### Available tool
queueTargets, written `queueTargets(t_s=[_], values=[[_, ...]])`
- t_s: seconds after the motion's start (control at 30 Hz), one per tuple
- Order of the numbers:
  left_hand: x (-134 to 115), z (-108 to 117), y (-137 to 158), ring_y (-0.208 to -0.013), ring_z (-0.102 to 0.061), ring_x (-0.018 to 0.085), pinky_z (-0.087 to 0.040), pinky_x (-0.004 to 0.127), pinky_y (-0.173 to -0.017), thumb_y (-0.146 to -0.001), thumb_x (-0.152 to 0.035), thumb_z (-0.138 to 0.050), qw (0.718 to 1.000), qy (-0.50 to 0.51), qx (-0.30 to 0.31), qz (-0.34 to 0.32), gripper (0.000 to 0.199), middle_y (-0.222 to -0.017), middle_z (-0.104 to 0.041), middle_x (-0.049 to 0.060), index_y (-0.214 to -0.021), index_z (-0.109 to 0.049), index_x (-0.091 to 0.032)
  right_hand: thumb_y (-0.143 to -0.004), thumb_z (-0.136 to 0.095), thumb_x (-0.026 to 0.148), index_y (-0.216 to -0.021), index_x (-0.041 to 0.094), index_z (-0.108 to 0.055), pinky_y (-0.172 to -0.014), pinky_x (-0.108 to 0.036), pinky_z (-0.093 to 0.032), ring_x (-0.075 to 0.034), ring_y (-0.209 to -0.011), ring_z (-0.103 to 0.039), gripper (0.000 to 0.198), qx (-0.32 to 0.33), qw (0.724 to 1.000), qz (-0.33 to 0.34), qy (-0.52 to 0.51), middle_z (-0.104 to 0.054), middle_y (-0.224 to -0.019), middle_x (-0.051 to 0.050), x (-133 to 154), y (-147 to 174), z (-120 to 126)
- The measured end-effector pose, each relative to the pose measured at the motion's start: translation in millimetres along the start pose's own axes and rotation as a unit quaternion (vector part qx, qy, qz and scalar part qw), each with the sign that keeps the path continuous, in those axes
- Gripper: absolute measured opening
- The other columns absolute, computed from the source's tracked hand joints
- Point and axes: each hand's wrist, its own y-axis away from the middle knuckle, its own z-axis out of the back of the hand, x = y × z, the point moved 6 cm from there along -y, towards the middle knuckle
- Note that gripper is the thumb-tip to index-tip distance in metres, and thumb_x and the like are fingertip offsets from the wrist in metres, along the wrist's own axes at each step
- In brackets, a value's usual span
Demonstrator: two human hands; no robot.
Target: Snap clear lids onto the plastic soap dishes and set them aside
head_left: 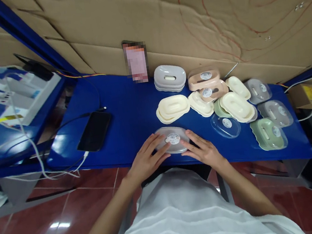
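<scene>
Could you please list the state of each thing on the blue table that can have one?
Grey box: lid on, under both hands.
Left hand: flat on the grey box.
Right hand: flat on the grey box.
Phone: screen dark, cable plugged in.
Pink box: closed, clear lid on.
Clear lid: loose on the table.

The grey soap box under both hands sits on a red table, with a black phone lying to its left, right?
Not quite: the head view shows the table is blue. The rest holds: left hand and right hand rest on the grey soap box, with the black phone left of it.
</scene>
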Motion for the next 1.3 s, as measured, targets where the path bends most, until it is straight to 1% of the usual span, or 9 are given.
queueTargets(t_s=[0.2, 0.33, 0.57, 0.77, 0.87, 1.0, 1.07, 1.17, 1.3], values=[[-2.2, -2.9, 0.9, -0.145, -0.061, 0.032, -0.055, 0.058, -0.119, -0.099, -0.022, -0.076, 1.0, -0.015, -0.013, -0.009, 0.058, -0.147, -0.067, 0.015, -0.153, -0.055, -0.027, -0.099, -0.076, 0.039, -0.171, 0.03, -0.033, -0.121, -0.052, -0.054, -0.032, -0.154, -0.051, 0.085, 0.031, 0.998, -0.04, -0.044, -0.048, -0.168, -0.018, -5.9, -5.1, -5.1], [-1.4, -5.5, 1.3, -0.145, -0.061, 0.031, -0.054, 0.058, -0.12, -0.099, -0.022, -0.076, 1.0, -0.013, -0.015, -0.016, 0.057, -0.147, -0.066, 0.016, -0.152, -0.056, -0.024, -0.1, -0.075, 0.037, -0.173, 0.028, -0.029, -0.123, -0.051, -0.053, -0.032, -0.156, -0.048, 0.086, 0.036, 0.998, -0.03, -0.041, -0.045, -0.17, -0.019, -4.2, -5.6, -6.6], [-0.9, -4.1, 1.4, -0.145, -0.061, 0.03, -0.054, 0.056, -0.12, -0.099, -0.021, -0.076, 1.0, -0.015, -0.007, -0.019, 0.058, -0.147, -0.066, 0.015, -0.152, -0.056, -0.026, -0.099, -0.076, 0.036, -0.172, 0.028, -0.032, -0.125, -0.047, -0.051, -0.03, -0.156, -0.049, 0.085, 0.026, 0.999, -0.023, -0.027, -0.046, -0.169, -0.018, -2.6, -3.0, -6.8], [-2.2, -3.3, 1.7, -0.145, -0.058, 0.034, -0.057, 0.058, -0.116, -0.097, -0.025, -0.079, 1.0, -0.018, -0.015, -0.012, 0.054, -0.149, -0.062, 0.019, -0.147, -0.06, -0.024, -0.098, -0.078, 0.033, -0.172, 0.037, -0.029, -0.126, -0.045, -0.05, -0.029, -0.154, -0.051, 0.089, -0.002, 0.995, -0.036, -0.097, -0.041, -0.174, -0.008, -8.4, -1.9, -5.8], [1.6, -4.9, 4.1, -0.148, -0.054, 0.037, -0.056, 0.06, -0.115, -0.095, -0.026, -0.081, 1.0, 0.003, -0.023, 0.005, 0.055, -0.151, -0.059, 0.019, -0.147, -0.06, -0.025, -0.098, -0.079, 0.03, -0.169, 0.042, -0.035, -0.126, -0.045, -0.05, -0.028, -0.153, -0.052, 0.085, -0.017, 0.986, -0.056, -0.156, -0.038, -0.175, -0.003, -13.3, -2.7, -3.6], [6.5, -9.9, 3.3, -0.16, -0.04, 0.04, -0.051, 0.063, -0.12, -0.097, -0.024, -0.079, 0.999, 0.038, 0.009, 0.031, 0.056, -0.167, -0.043, 0.019, -0.149, -0.058, -0.027, -0.099, -0.077, 0.029, -0.167, 0.042, -0.039, -0.126, -0.045, -0.051, -0.028, -0.153, -0.052, 0.079, -0.021, 0.977, -0.068, -0.199, -0.038, -0.175, -0.001, -16.1, -3.3, -1.4], [7.4, -11.7, 1.6, -0.161, -0.038, 0.039, -0.051, 0.062, -0.121, -0.098, -0.022, -0.077, 0.997, 0.051, 0.03, 0.041, 0.056, -0.171, -0.037, 0.019, -0.149, -0.056, -0.027, -0.1, -0.076, 0.029, -0.169, 0.042, -0.035, -0.126, -0.045, -0.05, -0.029, -0.154, -0.051, 0.081, -0.006, 0.982, -0.067, -0.174, -0.036, -0.176, -0.001, -14.2, -2.7, -3.0], [9.1, -7.2, 0.9, -0.16, -0.04, 0.037, -0.05, 0.06, -0.122, -0.098, -0.02, -0.076, 0.997, 0.054, 0.037, 0.046, 0.052, -0.17, -0.039, 0.017, -0.147, -0.058, -0.027, -0.102, -0.073, 0.029, -0.173, 0.038, -0.022, -0.127, -0.046, -0.049, -0.029, -0.157, -0.046, 0.088, 0.033, 0.993, -0.052, -0.1, -0.033, -0.177, -0.007, -7.8, -1.8, -9.7], [30.3, 14.6, 7.3, -0.157, -0.045, 0.037, -0.051, 0.058, -0.121, -0.099, -0.022, -0.074, 0.995, 0.024, 0.023, 0.099, 0.045, -0.167, -0.042, 0.017, -0.142, -0.062, -0.027, -0.105, -0.069, 0.032, -0.176, 0.025, -0.003, -0.129, -0.057, -0.043, -0.032, -0.162, -0.036, 0.097, 0.054, 0.997, -0.038, -0.042, -0.03, -0.176, -0.018, -6.3, -4.3, -15.0]])
